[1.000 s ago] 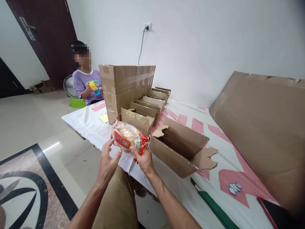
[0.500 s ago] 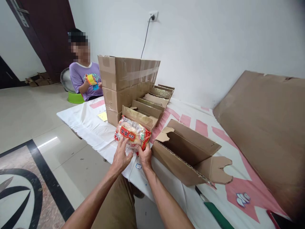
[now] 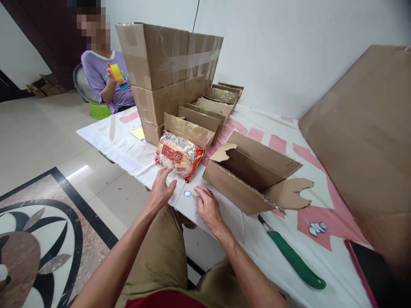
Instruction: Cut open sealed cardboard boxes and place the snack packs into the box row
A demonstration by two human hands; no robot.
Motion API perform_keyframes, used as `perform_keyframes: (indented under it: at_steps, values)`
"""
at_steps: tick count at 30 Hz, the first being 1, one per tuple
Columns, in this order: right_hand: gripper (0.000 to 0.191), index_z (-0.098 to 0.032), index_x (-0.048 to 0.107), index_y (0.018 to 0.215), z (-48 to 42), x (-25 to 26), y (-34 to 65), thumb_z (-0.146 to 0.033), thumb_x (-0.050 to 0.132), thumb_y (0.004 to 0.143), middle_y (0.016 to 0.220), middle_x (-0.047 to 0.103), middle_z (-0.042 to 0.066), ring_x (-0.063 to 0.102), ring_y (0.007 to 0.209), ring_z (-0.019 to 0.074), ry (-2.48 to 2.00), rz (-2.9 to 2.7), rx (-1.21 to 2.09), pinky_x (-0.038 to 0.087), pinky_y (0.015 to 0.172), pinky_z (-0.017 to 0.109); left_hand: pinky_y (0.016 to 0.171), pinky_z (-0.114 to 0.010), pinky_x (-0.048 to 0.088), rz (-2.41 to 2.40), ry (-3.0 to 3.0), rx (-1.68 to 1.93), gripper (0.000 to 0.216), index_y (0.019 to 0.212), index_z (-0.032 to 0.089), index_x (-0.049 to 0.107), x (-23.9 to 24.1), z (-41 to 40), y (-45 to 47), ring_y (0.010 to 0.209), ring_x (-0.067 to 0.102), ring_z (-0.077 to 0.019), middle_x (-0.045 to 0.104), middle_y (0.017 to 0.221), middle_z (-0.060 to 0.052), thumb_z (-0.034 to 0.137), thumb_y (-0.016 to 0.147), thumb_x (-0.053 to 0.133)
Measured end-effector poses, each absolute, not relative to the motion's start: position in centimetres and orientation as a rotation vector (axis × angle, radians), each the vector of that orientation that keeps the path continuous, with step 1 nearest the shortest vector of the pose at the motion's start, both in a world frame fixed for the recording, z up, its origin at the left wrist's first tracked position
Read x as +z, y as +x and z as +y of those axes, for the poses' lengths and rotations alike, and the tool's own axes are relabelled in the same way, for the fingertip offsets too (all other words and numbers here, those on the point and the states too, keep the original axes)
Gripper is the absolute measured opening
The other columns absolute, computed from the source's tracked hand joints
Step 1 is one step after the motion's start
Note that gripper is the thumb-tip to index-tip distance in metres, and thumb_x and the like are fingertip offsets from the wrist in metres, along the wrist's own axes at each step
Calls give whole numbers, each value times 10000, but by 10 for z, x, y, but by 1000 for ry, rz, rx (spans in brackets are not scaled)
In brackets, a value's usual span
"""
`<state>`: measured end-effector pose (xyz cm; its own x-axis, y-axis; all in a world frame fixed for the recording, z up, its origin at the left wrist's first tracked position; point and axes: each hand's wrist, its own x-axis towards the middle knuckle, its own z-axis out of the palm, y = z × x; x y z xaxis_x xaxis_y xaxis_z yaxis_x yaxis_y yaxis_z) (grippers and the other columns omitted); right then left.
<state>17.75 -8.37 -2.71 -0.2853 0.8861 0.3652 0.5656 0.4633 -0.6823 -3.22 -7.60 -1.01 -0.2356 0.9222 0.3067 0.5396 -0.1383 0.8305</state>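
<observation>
A red and clear snack packet [image 3: 178, 155] lies on the white and pink cloth [image 3: 122, 145], leaning against a small carton. My left hand [image 3: 161, 189] rests just below the packet with fingers stretched out, empty. My right hand [image 3: 208, 206] lies flat on the cloth beside a small white and blue sticker [image 3: 187, 193], fingers apart, holding nothing. An open empty cardboard box [image 3: 253, 177] sits to the right of both hands, its flaps spread.
Tall taped cartons [image 3: 167, 72] are stacked behind a row of small filled boxes [image 3: 205, 115]. A green-handled tool [image 3: 295, 262] lies at the near right. A big cardboard sheet [image 3: 362, 141] leans right. A person in a purple shirt [image 3: 102, 77] sits behind, holding tape.
Both hands set the snack packet down on the cloth and let go of it. My right hand moved down to the cloth near the sticker. The view tilted lower.
</observation>
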Motion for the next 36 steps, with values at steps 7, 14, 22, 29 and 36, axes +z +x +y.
perform_keyframes:
  at_steps: [7, 14, 22, 29, 36]
  values:
    - [268, -220, 762, 978, -69, -20, 180, -99, 526, 940, 1165, 745, 107, 660, 992, 246, -1051, -2305, 398, 499, 926, 388, 985, -432, 557, 1688, 1704, 1322, 321, 1105, 189, 709, -33, -109, -10, 1036, 689, -241, 738, 1077, -96, 154, 848, 519]
    - [229, -213, 725, 932, -56, -24, 174, -129, 515, 969, 1154, 744, 121, 658, 979, 248, -1021, -2310, 342, 482, 906, 381, 992, -406, 551, 1704, 1744, 1372, 364, 1108, 187, 698, -45, -112, -11, 1059, 682, -223, 732, 1094, -106, 116, 829, 476]
    - [190, -238, 694, 961, -117, 8, 183, -124, 545, 927, 1033, 771, 32, 710, 978, 168, -1078, -2148, 418, 533, 917, 281, 958, -457, 562, 1667, 1746, 1342, 312, 1054, 173, 697, -52, -116, -23, 1017, 683, -266, 740, 1061, -124, 268, 835, 497]
    - [185, -226, 705, 951, -213, 40, 320, -190, 524, 951, 902, 783, 24, 736, 814, 156, -1365, -1877, 335, 560, 761, 247, 1004, -493, 556, 1803, 1919, 1171, 374, 1039, 183, 726, -52, -118, -21, 1101, 676, -319, 746, 1110, -134, 429, 853, 514]
    - [226, -167, 703, 909, -212, 38, 492, -198, 480, 922, 894, 772, 114, 680, 758, 231, -1965, -1599, -352, 478, 723, 333, 1032, -582, 525, 1895, 1840, 1029, 399, 1038, 205, 740, -40, -124, -20, 1152, 659, -364, 757, 1110, -127, 467, 808, 546]
